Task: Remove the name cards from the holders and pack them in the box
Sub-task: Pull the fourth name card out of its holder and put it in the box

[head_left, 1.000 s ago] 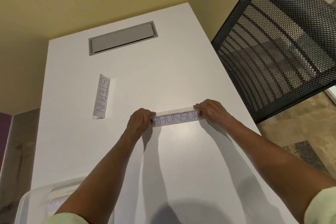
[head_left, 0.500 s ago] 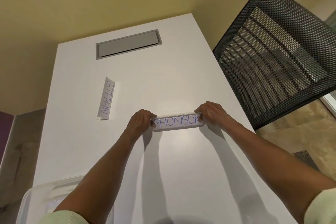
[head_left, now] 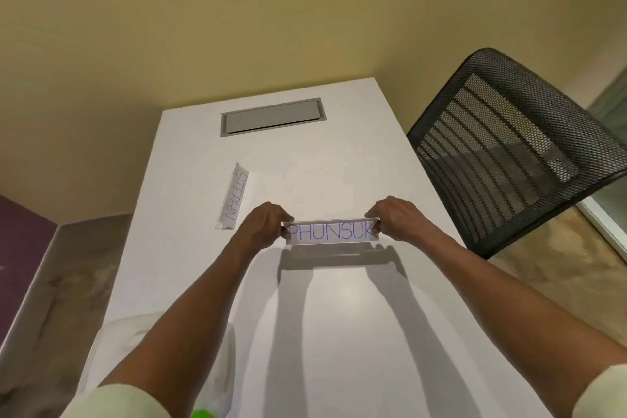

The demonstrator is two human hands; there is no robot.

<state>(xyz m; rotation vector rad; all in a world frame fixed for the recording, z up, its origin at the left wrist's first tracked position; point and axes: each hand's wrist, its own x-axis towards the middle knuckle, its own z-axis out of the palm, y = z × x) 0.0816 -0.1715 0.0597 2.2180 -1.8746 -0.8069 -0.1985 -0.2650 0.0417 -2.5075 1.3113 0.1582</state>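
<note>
A clear holder with the card "PHUNSUK" (head_left: 331, 233) hangs lifted above the white table (head_left: 339, 332), casting a shadow below it. My left hand (head_left: 264, 224) grips its left end and my right hand (head_left: 393, 218) grips its right end. A second holder with the card "STEPHN" (head_left: 233, 197) stands on the table to the left, turned lengthwise away from me. A translucent plastic box (head_left: 224, 349) sits at the near left table edge, mostly hidden under my left forearm.
A grey cable hatch (head_left: 271, 120) is set into the table's far end. A black mesh office chair (head_left: 509, 146) stands close to the table's right side. A yellow wall rises behind the table, and floor shows on both sides.
Both hands have lifted the PHUNSUK holder off the table and tilted its face toward me. The view has tipped up, showing more wall.
</note>
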